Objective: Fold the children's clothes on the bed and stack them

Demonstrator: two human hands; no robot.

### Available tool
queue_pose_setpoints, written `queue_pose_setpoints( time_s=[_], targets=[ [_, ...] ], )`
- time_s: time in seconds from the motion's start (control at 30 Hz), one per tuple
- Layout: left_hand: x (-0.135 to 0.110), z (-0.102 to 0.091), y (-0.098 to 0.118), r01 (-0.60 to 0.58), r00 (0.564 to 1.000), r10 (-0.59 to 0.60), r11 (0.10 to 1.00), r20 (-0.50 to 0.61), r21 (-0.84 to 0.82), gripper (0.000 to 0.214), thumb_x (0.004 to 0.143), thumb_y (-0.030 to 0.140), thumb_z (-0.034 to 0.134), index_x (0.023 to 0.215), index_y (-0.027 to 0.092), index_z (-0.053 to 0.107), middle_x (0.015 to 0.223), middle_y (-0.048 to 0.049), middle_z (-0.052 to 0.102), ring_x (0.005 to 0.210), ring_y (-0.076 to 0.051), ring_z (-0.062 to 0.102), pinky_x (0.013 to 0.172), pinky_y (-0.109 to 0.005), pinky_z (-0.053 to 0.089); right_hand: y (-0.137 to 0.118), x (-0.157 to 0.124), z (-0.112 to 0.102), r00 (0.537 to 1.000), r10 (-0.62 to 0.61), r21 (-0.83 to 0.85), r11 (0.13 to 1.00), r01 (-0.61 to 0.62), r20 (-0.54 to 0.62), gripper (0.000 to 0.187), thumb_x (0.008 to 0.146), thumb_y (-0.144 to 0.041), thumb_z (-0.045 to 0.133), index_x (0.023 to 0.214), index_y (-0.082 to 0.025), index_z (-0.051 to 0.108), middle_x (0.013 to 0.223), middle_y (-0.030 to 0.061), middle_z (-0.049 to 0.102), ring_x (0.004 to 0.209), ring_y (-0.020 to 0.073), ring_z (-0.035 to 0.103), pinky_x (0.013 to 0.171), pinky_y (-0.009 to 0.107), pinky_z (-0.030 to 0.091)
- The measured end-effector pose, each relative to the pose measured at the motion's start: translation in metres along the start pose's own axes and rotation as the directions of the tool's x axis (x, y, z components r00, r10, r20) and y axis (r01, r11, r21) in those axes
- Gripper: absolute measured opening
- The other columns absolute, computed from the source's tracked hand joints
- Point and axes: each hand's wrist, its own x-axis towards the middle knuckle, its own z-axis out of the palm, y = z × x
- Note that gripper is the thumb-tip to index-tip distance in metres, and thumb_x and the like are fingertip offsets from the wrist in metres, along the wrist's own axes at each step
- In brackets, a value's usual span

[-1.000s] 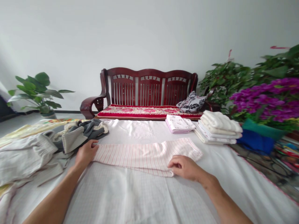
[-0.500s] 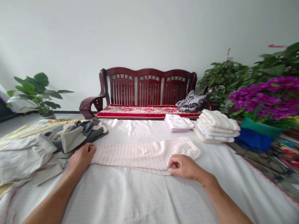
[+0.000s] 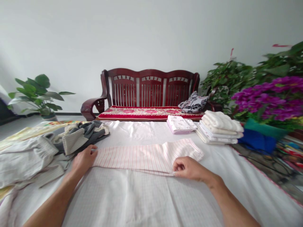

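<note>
Still pinching cloth [image 3: 137, 157] in right hand [image 3: 189, 168], straightening its edge; resting half-curled left hand [image 3: 84, 159] at end, unclear whether gripping.

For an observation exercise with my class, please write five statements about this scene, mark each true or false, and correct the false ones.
1. The striped garment lies on the white cloth. True.
2. The right hand is at the striped garment's far edge. False: it is at the near edge.
3. The left hand is at the striped garment's left end. True.
4. The patterned cushion lies at the bench's left end. False: the patterned cushion lies at its right end.
5. Purple flowers show on the right. True.
</note>
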Motion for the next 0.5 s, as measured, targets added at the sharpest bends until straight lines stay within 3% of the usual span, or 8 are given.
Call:
queue_pose_setpoints(
  time_s=[0.1,0.27,0.33,0.43,0.5],
  targets=[
    [0.001,0.001,-0.002,-0.029,1.000,0.029,1.000,-0.003,0.011,0.035,0.087,0.042,0.047,0.110,0.023,0.066,0.097,-0.0071,0.076,0.091,-0.030,0.069,0.067,-0.031,0.043,0.003,0.000,0.001,0.997,-0.035,0.076,0.997,0.030,0.071,0.008,0.070,-0.019,0.065,0.072,-0.019,0.073,0.073,-0.0009,0.070,0.068,0.0138,0.059,0.059,0.023,0.037],
    [0.002,0.000,-0.004,-0.022,1.000,0.022,1.000,0.004,0.007,0.037,0.087,0.041,0.048,0.113,0.022,0.066,0.094,-0.0072,0.076,0.087,-0.029,0.069,0.066,-0.031,0.043,-0.002,0.003,0.006,0.996,-0.025,0.152,0.988,0.037,-0.083,0.016,0.079,-0.027,0.062,0.082,-0.019,0.076,0.072,0.0003,0.069,0.067,0.0146,0.058,0.061,0.024,0.038],
    [0.002,0.000,-0.006,-0.027,1.000,0.027,1.000,0.003,0.006,0.037,0.087,0.041,0.048,0.114,0.021,0.065,0.092,-0.0078,0.076,0.086,-0.029,0.069,0.067,-0.032,0.044,-0.002,0.003,0.007,0.999,-0.050,0.136,0.989,0.049,0.001,0.017,0.078,-0.027,0.063,0.085,-0.020,0.077,0.074,-0.0003,0.070,0.067,0.0142,0.058,0.061,0.024,0.038],
    [0.002,0.000,-0.010,-0.040,0.999,0.040,0.999,-0.024,0.010,0.039,0.088,0.043,0.047,0.113,0.020,0.066,0.094,-0.0110,0.076,0.090,-0.032,0.070,0.070,-0.034,0.046,0.003,0.005,0.006,0.992,-0.061,0.149,0.988,0.044,0.108,0.017,0.078,-0.031,0.064,0.075,-0.019,0.075,0.069,-0.0009,0.069,0.064,0.0145,0.058,0.058,0.024,0.037],
    [0.003,0.000,-0.012,-0.057,0.997,0.057,0.998,-0.049,-0.005,0.040,0.089,0.047,0.046,0.108,0.019,0.067,0.096,-0.0144,0.076,0.091,-0.035,0.070,0.072,-0.037,0.048,0.011,0.007,0.000,0.999,-0.013,0.149,0.989,0.018,-0.033,0.023,0.081,-0.036,0.061,0.071,-0.018,0.072,0.068,0.0004,0.068,0.066,0.0164,0.059,0.058,0.025,0.039]
  ],
)
